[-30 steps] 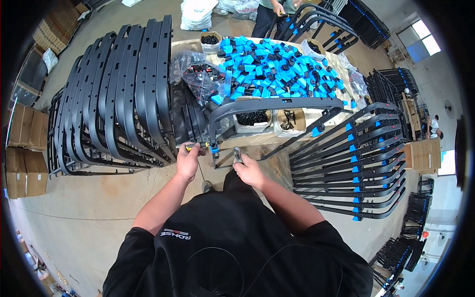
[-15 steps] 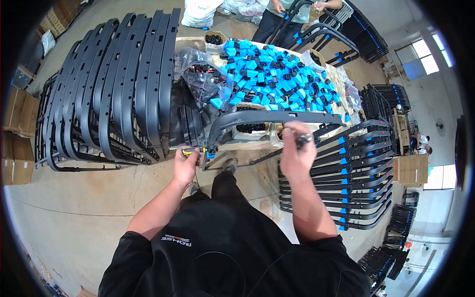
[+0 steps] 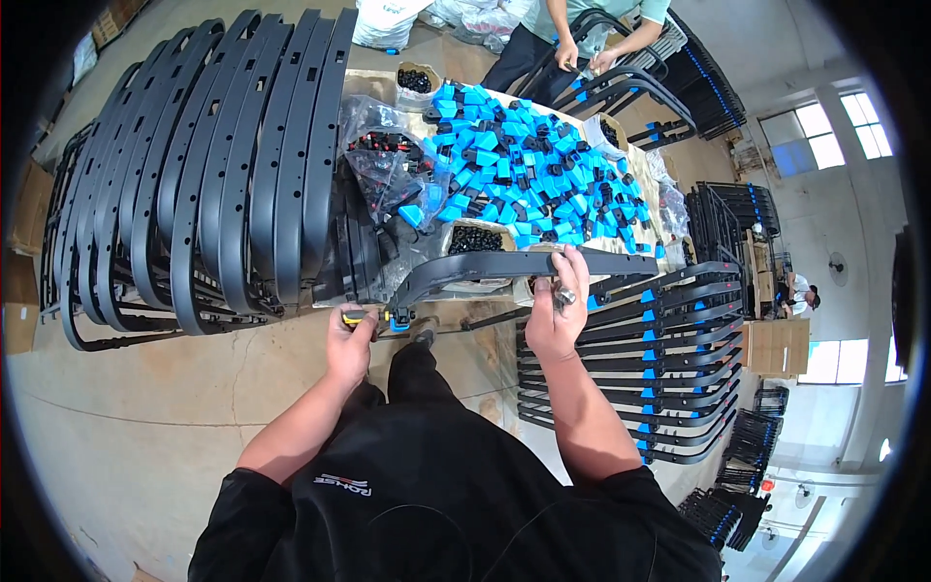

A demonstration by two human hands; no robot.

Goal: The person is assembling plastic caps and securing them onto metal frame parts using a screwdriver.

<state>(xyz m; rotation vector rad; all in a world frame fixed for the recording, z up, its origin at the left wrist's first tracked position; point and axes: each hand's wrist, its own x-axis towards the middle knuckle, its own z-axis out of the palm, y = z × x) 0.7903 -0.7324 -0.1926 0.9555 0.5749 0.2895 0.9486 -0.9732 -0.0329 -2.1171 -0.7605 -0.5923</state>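
My left hand [image 3: 351, 341] is closed on a screwdriver [image 3: 357, 317] with a yellow and black handle. Its tip points at a small blue end piece [image 3: 400, 325] on the near left end of a dark grey bent tube frame [image 3: 485, 265]. That frame lies along the front edge of the table. My right hand [image 3: 557, 315] has its fingertips against the frame's top bar, right of its middle. Small shiny metal pieces [image 3: 562, 297], too small to name, are held in its curled fingers.
Many blue and black plastic pieces [image 3: 533, 160] cover the table, beside tubs of black parts [image 3: 475, 240] and a clear bag [image 3: 388, 160]. Bent frames are stacked left [image 3: 208, 165] and right [image 3: 630, 378]. Across the table, a co-worker's hands [image 3: 582, 58] handle another frame.
My right hand has come down and left from a blurred raised position, and its fingers now touch the frame. The left hand stays at the blue end piece. The whole view has shifted slightly.
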